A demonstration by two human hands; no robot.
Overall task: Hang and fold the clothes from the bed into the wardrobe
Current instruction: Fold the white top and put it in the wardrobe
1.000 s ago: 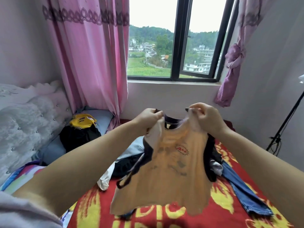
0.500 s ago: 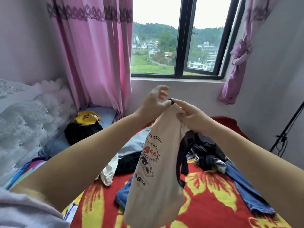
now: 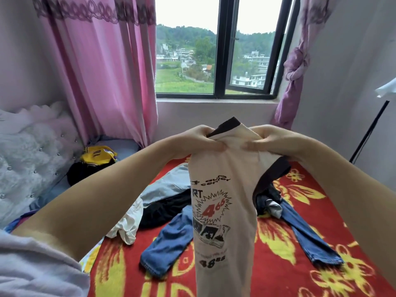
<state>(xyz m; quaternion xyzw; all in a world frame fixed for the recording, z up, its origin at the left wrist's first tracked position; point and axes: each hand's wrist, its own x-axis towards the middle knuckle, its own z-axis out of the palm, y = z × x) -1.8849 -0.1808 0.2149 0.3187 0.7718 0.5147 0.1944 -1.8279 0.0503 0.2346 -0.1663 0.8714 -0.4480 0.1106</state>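
Observation:
A cream T-shirt (image 3: pixel 225 211) with black trim and a red-and-black print hangs folded lengthwise above the bed. My left hand (image 3: pixel 199 140) grips its top edge at the black collar. My right hand (image 3: pixel 267 140) pinches the top on the other side, close beside the left. Under it lies a pile of clothes on the red and yellow blanket (image 3: pixel 278 243): blue jeans (image 3: pixel 169 241), a light blue garment (image 3: pixel 167 185), a black garment (image 3: pixel 165 209) and a white one (image 3: pixel 126 224). No wardrobe is in view.
A yellow and black garment (image 3: pixel 94 161) lies by the tufted white headboard (image 3: pixel 27 153). Pink curtains (image 3: pixel 102 71) hang left of the window (image 3: pixel 216 50), and a knotted purple curtain (image 3: pixel 293 78) hangs right. A black stand (image 3: pixel 368 133) leans by the right wall.
The shirt went from spread open between my hands to folded lengthwise. Both hands came together at its top, then settled lower with a firmer grip.

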